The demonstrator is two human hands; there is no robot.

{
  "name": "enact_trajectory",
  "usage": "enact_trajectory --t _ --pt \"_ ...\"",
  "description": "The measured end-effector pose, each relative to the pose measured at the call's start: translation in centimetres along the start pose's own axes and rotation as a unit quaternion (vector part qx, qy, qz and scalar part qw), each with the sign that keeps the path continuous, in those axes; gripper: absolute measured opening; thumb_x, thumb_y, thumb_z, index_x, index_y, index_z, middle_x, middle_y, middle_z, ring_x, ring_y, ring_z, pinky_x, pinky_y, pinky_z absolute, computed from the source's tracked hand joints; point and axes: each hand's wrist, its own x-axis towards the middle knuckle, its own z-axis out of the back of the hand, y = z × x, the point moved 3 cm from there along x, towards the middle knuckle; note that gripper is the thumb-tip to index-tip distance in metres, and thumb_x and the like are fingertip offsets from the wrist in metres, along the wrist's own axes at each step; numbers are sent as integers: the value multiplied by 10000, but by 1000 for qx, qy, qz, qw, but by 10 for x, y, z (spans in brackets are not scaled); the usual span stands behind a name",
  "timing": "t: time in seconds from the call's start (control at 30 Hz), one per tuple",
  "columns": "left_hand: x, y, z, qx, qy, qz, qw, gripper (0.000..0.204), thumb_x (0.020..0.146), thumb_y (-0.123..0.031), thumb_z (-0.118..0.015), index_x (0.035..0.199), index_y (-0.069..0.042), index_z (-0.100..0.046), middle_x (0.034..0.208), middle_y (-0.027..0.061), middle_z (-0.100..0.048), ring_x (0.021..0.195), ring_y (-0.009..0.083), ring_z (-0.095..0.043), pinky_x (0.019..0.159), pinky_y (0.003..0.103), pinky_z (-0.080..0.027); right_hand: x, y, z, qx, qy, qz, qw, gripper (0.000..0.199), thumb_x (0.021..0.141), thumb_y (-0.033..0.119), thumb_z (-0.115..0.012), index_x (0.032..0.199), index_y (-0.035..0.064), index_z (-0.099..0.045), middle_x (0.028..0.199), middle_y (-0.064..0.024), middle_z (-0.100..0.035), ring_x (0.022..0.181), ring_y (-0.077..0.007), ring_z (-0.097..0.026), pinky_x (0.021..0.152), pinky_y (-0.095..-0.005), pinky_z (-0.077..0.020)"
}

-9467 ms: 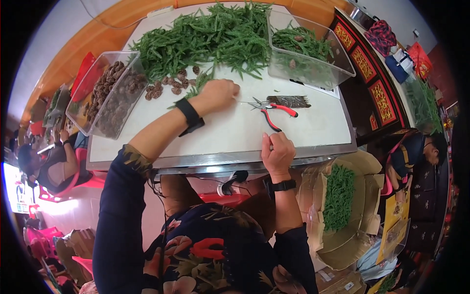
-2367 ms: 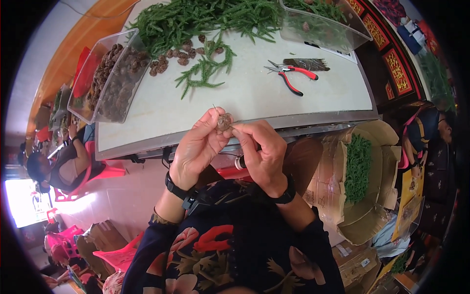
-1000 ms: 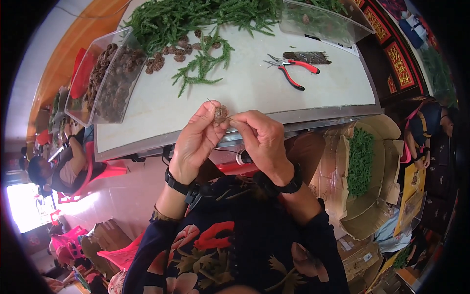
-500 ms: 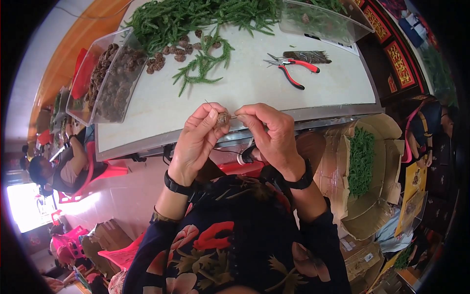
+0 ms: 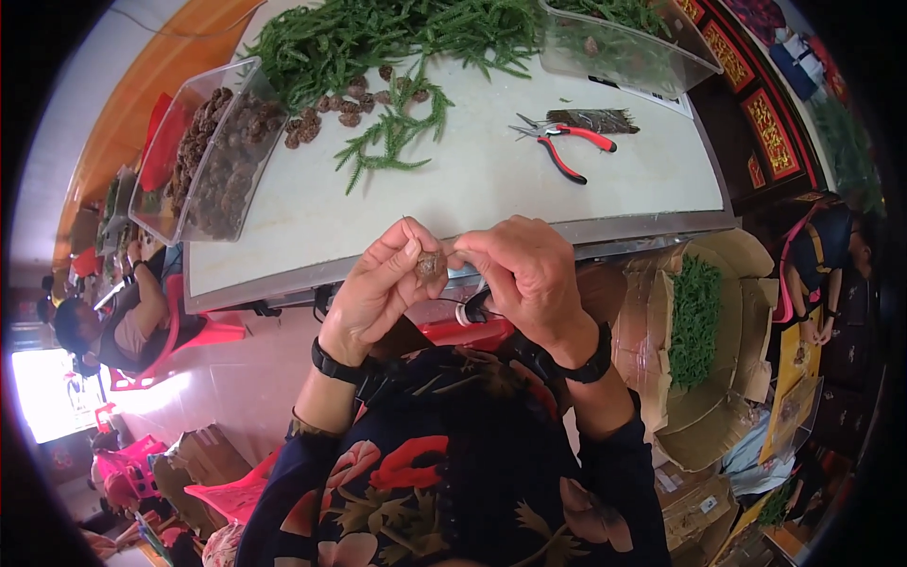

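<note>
The widest stretch of the frame, top and centre, is taken up by a white-topped table (image 5: 510, 180). At the lower right, greenery is held in an open cardboard box (image 5: 742, 312). Up top, a heap of green sprigs (image 5: 378, 47) is spread, flanked by a cone-filled clear bin (image 5: 189, 222) at upper left and another clear bin (image 5: 661, 80) at upper right. And here, mid-frame, a brown pine cone (image 5: 430, 267) is gripped between thumb and fingers by the left hand (image 5: 373, 293)! Just beside it, the fingertips of the right hand (image 5: 534, 274) are pinched together; what is caught between them cannot be made out. Red-handled pliers (image 5: 543, 132) are laid against a dark bundle (image 5: 605, 120) at upper right, and loose pine cones (image 5: 350, 119) are scattered at upper left.
</note>
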Motion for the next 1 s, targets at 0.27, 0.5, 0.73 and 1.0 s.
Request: enact_trajectory --t 0.27,0.5,0.73,1.0 --pt "-8 -3 1 -9 46 36 998 164 1001 -193 -518 1011 -34 -556 988 167 -634 763 141 -539 686 251 -451 4 16 5 -49 25 45 997 182 734 -14 -701 877 93 -665 657 -21 -582 585 -209 -536 560 -337 -378" --pt "-12 2 -2 -14 43 38 998 156 983 -184 -557 992 -29 -576 979 152 -643 745 118 -530 675 220 -434 3 22 7 -94 41 57 993 192 711 -4 -711 877 80 -664 663 -20 -580 597 -214 -541 570 -342 -384" --pt "-8 2 1 0 8 8 1000 116 969 -148 -584 1001 -38 -598 971 92 -653 848 94 -586 676 199 -433 7 9 -1 -45 2 8 999 147 757 23 -695 898 37 -657 834 -75 -653 782 -259 -600 692 -348 -466" --pt "-13 0 6 213 -86 -19 973 115 922 -71 -642 1026 -45 -600 1007 21 -654 878 61 -593 735 206 -460 17 3 -18 112 107 -116 981 61 864 35 -630 917 7 -634 939 -100 -659 918 -237 -594 820 -329 -472"
